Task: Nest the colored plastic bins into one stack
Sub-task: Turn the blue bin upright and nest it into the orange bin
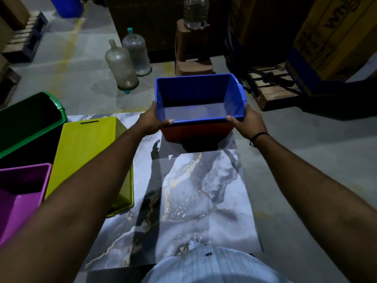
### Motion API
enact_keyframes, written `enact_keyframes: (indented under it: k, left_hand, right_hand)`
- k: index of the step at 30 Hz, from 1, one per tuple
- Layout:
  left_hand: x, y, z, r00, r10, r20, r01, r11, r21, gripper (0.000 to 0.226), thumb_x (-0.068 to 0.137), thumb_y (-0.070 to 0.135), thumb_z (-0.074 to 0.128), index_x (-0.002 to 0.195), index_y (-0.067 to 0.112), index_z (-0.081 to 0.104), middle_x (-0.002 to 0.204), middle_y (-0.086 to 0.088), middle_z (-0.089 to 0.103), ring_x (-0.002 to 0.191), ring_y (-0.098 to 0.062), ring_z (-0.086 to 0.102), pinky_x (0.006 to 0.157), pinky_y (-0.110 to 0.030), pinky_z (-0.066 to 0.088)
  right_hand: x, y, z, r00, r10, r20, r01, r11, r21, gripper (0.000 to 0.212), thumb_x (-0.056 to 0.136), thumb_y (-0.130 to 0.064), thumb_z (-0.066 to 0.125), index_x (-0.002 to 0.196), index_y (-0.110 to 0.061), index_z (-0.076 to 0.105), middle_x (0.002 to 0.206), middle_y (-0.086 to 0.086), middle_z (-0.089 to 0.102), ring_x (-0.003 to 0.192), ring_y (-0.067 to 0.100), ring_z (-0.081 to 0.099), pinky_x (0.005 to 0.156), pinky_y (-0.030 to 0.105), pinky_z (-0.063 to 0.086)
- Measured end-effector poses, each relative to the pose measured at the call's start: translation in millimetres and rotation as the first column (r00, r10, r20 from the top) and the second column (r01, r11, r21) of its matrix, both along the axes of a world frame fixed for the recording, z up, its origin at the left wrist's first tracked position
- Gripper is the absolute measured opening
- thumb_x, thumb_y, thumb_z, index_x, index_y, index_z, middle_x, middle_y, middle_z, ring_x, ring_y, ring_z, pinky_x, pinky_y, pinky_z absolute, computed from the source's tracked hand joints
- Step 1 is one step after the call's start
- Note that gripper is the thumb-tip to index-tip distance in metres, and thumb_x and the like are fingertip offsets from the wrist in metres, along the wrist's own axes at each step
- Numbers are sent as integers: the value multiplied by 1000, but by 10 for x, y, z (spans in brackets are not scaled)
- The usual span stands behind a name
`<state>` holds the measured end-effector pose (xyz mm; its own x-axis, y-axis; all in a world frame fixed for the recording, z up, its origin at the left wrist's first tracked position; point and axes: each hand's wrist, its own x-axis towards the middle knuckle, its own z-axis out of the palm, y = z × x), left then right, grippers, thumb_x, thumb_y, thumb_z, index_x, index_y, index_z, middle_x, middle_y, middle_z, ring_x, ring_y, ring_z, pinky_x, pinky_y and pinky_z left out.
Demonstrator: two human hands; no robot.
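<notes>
A blue bin [199, 94] sits nested inside a red bin [193, 132] at the far end of the marble-patterned table [193, 190]. My left hand [152, 119] grips the blue bin's near left corner and my right hand [247, 120] grips its near right corner. At the table's left lies a yellow bin [87, 152], turned with its base facing up. Beside it a purple bin [22, 193] stands open side up. A green bin [30, 119] stands behind them at the far left.
On the floor beyond the table stand two large clear water jugs [126, 62], a brown stool [191, 52] with another jug on it, wooden pallets [271, 86] and cardboard boxes [330, 35]. A blue container [67, 6] stands far back left.
</notes>
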<state>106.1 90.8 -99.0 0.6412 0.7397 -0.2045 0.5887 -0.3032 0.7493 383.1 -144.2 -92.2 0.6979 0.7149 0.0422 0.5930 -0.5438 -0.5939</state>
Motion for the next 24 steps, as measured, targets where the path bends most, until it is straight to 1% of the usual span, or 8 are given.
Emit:
enact_keyframes:
  k: [1, 5, 10, 11, 15, 18, 22, 24]
  left_hand:
    - [2, 17, -34, 1000, -4, -12, 4, 1000, -2, 125, 44, 90, 73, 147, 32, 33, 136, -3, 62, 117, -30, 64, 91, -51, 58]
    - [40, -20, -28, 1000, 2, -27, -2, 1000, 9, 119, 51, 76, 76, 150, 26, 32, 141, -5, 59, 123, -29, 60, 99, -50, 54]
    - [116, -1, -75, 998, 2, -59, -2, 1000, 3, 101, 73, 53, 83, 153, 27, 28, 147, -5, 54, 128, -29, 57, 102, -49, 52]
    - [124, 11, -96, 997, 4, -74, -4, 1000, 9, 99, 75, 51, 82, 154, 27, 27, 148, -6, 54, 128, -30, 56, 102, -49, 52]
    - [112, 41, -150, 994, 2, -114, -2, 1000, 8, 106, 73, 60, 78, 156, 29, 21, 149, -7, 52, 129, -31, 56, 102, -50, 53]
    - [105, 26, -160, 988, 3, -155, 1, 1000, 30, 110, 73, 66, 75, 158, 26, 16, 152, -9, 50, 130, -33, 55, 103, -51, 51]
    - [74, 59, -216, 980, 23, -196, -18, 999, 30, 128, 56, 87, 65, 158, 31, 12, 152, -9, 49, 131, -35, 53, 103, -54, 51]
    - [73, 60, -222, 976, 18, -218, -8, 999, 48, 123, 59, 86, 65, 156, 29, 16, 151, -10, 51, 130, -37, 53, 102, -54, 50]
  right_hand:
    - [-2, 2, -23, 1000, 0, -1, 0, 1000, -12, 68, 81, -53, 75, 131, -12, 55, 123, 15, 68, 112, 35, 63, 86, 41, 53]
    - [-13, 19, -79, 1000, -7, -26, 6, 999, -32, 64, 81, -51, 74, 129, -13, 55, 120, 14, 69, 111, 36, 63, 87, 43, 54]
    - [23, 40, -88, 1000, 6, -29, -8, 998, -70, 63, 82, -52, 73, 129, -14, 56, 118, 14, 70, 109, 35, 64, 87, 43, 55]
    - [31, 44, -98, 1000, 4, -29, -6, 997, -77, 63, 81, -53, 73, 129, -14, 56, 118, 14, 70, 108, 35, 65, 87, 44, 55]
    - [21, 59, -142, 999, -7, -37, 4, 996, -84, 63, 81, -53, 73, 130, -15, 55, 118, 13, 70, 107, 35, 65, 87, 46, 56]
    - [23, 59, -159, 1000, -19, -24, 16, 995, -97, 66, 80, -56, 71, 130, -16, 54, 117, 13, 70, 105, 35, 65, 85, 47, 56]
    - [48, 79, -178, 999, -31, -12, 29, 986, -162, 71, 78, -64, 67, 131, -20, 51, 114, 12, 70, 102, 34, 67, 84, 49, 58]
    - [63, 96, -185, 999, -32, -17, 28, 981, -194, 72, 77, -67, 65, 131, -22, 50, 113, 11, 70, 100, 33, 67, 84, 50, 58]
